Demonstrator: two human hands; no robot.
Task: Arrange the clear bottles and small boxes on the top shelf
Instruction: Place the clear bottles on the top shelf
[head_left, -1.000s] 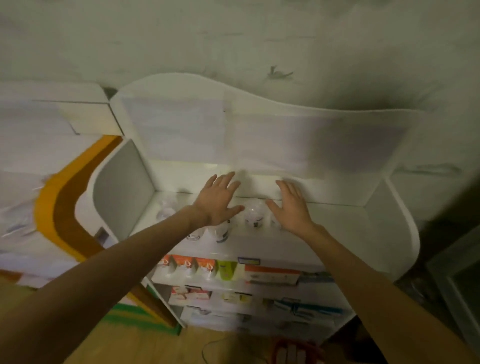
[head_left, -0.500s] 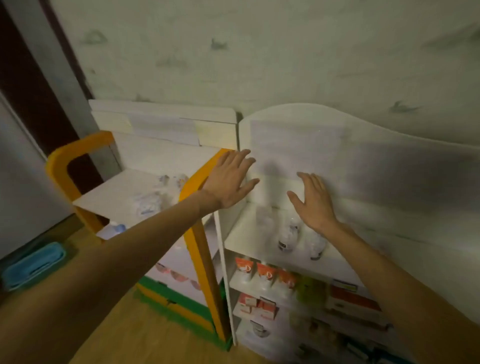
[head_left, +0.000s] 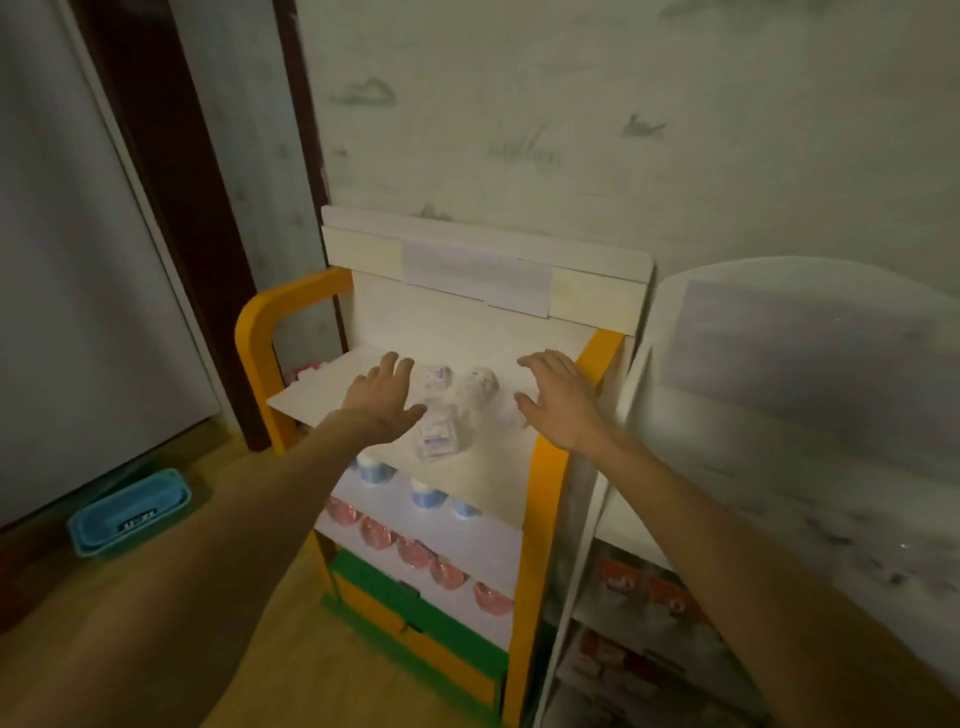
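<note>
The left hand (head_left: 387, 400) hovers over the top shelf (head_left: 311, 389) of the orange-framed rack with its fingers spread and relaxed, holding nothing. Just to its right, in the gap between both palms, sits a loose cluster of small clear bottles (head_left: 439, 434): one labelled bottle nearest the thumb, lying on its side with its long axis running roughly front to back, and two more beyond it near the fingertips, one (head_left: 435, 376) boxy-looking, one (head_left: 478, 387) rounder; blur hides which way their caps point. They look light, hard-walled and smooth, probably plastic or thin glass, so they should slide or roll easily and may tip if nudged high; a pinch across the labelled body, low down, seems the safest hold. Further right, the right hand (head_left: 558, 402) is likewise opened out and empty, beside the rack's orange post (head_left: 597, 353), flanking the cluster from the other side.
</note>
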